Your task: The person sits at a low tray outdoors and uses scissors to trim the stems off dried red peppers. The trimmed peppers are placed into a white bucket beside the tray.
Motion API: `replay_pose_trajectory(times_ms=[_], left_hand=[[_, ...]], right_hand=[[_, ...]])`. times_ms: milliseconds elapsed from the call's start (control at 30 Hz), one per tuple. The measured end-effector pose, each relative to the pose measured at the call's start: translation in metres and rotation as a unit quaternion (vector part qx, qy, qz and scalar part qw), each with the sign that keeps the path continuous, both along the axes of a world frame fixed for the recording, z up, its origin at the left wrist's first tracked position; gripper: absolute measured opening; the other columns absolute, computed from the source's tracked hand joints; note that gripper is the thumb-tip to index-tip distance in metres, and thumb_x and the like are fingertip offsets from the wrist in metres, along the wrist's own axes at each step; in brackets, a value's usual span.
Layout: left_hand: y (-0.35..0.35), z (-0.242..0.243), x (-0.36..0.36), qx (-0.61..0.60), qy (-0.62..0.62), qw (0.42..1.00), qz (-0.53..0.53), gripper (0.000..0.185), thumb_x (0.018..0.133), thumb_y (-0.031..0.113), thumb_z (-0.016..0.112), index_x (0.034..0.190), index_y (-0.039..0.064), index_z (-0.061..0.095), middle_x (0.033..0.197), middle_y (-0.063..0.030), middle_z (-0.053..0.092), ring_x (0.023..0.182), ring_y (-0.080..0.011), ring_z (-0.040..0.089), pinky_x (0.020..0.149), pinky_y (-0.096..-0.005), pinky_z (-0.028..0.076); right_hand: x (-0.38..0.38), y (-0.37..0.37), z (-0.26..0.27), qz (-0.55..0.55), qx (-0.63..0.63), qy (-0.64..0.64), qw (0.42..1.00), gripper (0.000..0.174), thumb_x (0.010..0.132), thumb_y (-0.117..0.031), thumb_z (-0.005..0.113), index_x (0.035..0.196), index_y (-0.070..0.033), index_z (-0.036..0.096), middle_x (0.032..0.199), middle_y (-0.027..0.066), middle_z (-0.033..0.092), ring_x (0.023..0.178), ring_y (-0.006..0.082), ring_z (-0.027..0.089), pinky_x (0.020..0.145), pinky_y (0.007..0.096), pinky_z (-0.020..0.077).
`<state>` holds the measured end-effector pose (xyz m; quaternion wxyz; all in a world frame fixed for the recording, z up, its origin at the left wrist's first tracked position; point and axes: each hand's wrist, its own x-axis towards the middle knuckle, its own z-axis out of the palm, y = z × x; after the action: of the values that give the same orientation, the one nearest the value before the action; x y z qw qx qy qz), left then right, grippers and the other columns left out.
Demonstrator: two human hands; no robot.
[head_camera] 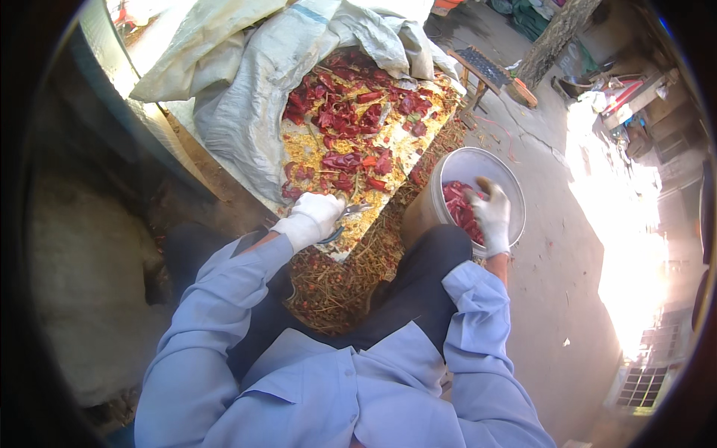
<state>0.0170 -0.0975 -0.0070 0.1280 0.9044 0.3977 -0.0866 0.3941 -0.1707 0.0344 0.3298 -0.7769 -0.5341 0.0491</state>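
Observation:
My left hand (318, 215), in a white work glove, is closed on a pair of scissors (354, 210) with dark handles, over the near part of a board (403, 168). Dried red chili peppers (343, 161) and many yellow seeds lie spread on that board. My right hand (492, 210), gloved too and slightly blurred, is inside the mouth of a white plastic bucket (521, 193), its fingers apart above red pepper pieces (460, 207). Nothing shows between those fingers. The bucket stands by my right knee, to the right of the board.
A white woven plastic sack (252, 106) drapes over the board's far and left sides. Stems and plant scraps (336, 291) cover the ground between my legs. A small wooden stool (482, 67) stands beyond the bucket, near a tree trunk (560, 39). A metal grate (644, 386) lies far right.

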Motion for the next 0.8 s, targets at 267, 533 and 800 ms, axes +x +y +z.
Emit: replay_pose_trajectory(times_ms=[267,533,800], left_hand=[[-0.004,0.015,0.001,0.001,0.013,1.000,0.026,0.022,0.089,0.019,0.064,0.107,0.006,0.068,0.103,-0.0174,0.074,0.095,-0.0369,0.075,0.082,-0.0489,0.059],[0.004,0.042,-0.024,0.054,-0.042,0.996,0.049,0.025,0.090,0.025,0.069,0.107,0.008,0.064,0.099,-0.0124,0.071,0.093,-0.0346,0.073,0.078,-0.0496,0.056],[0.009,0.070,-0.040,0.053,-0.083,0.992,0.078,0.022,0.092,0.024,0.067,0.107,0.008,0.065,0.100,-0.0124,0.072,0.094,-0.0348,0.072,0.078,-0.0498,0.057]], right_hand=[[-0.145,0.079,-0.025,0.200,-0.246,-0.103,0.943,0.045,0.087,-0.031,0.078,0.125,-0.009,0.072,0.120,0.0193,0.072,0.114,0.0349,0.069,0.098,0.0448,0.0545],[-0.154,0.095,-0.059,0.170,-0.205,-0.133,0.955,0.028,0.087,-0.028,0.072,0.105,-0.007,0.074,0.107,0.0188,0.074,0.104,0.0375,0.072,0.089,0.0484,0.0571],[-0.181,0.113,-0.052,0.188,-0.156,-0.044,0.969,0.043,0.091,-0.024,0.069,0.130,-0.007,0.068,0.110,0.0244,0.074,0.106,0.0397,0.070,0.095,0.0460,0.0542]])
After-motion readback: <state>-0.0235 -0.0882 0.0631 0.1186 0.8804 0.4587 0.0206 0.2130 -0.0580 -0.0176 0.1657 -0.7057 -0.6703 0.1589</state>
